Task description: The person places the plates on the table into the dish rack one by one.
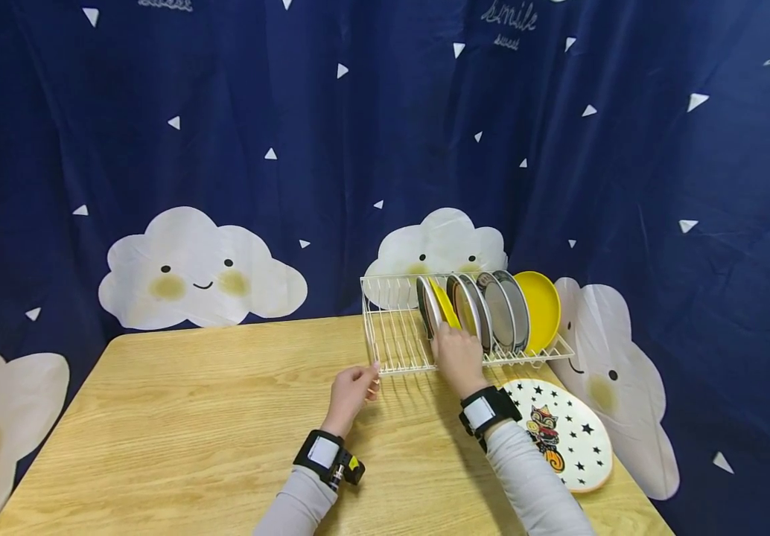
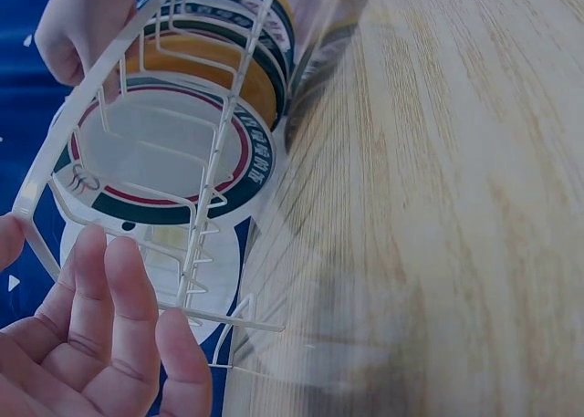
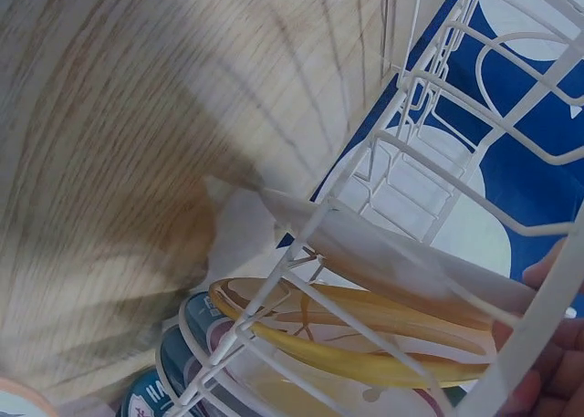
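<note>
My left hand (image 1: 353,394) is at the front left corner of a white wire dish rack (image 1: 398,370), its thumb on the rim and its fingers (image 2: 128,317) just below. With my right hand (image 1: 459,357) I grip the front edge of the leftmost plate (image 3: 392,253), a white one whose dark green, red-lined border (image 2: 137,207) shows in the left wrist view. This plate stands upright in the rack. Right beside it, a yellow plate (image 1: 444,301) leans in its slot, partly hidden by my right hand.
Several more plates (image 1: 502,309) stand in the rack to the right, with a large yellow plate (image 1: 538,309) at the end. A white star-patterned plate (image 1: 576,432) lies on the wooden table (image 1: 191,424) by my right wrist. A blue curtain (image 1: 224,149) hangs behind.
</note>
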### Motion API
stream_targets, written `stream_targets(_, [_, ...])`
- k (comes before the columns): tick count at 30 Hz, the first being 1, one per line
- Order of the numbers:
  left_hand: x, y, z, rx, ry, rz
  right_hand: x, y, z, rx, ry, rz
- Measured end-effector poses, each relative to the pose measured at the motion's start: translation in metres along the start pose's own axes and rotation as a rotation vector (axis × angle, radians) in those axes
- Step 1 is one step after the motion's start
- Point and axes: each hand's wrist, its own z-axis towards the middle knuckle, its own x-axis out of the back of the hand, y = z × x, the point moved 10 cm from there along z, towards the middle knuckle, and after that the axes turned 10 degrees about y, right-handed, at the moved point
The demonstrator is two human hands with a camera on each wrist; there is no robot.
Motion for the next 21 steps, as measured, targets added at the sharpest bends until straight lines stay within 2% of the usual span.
stream_targets(10, [0.002,0.000,0.000,-0.007,0.006,-0.003,0.023,0.002,-0.002,-0.018,0.059,0.080])
stream_targets(13, [0.002,0.001,0.000,-0.010,0.009,-0.004,0.028,0.005,-0.006,-0.042,0.051,0.124])
stream_targets(17, [0.001,0.001,0.000,-0.015,0.008,-0.002,0.035,0.018,-0.018,-0.080,0.060,0.165])
stream_targets(21, [0.001,0.001,0.000,-0.016,0.003,0.000,0.044,0.040,-0.034,-0.122,0.093,0.181])
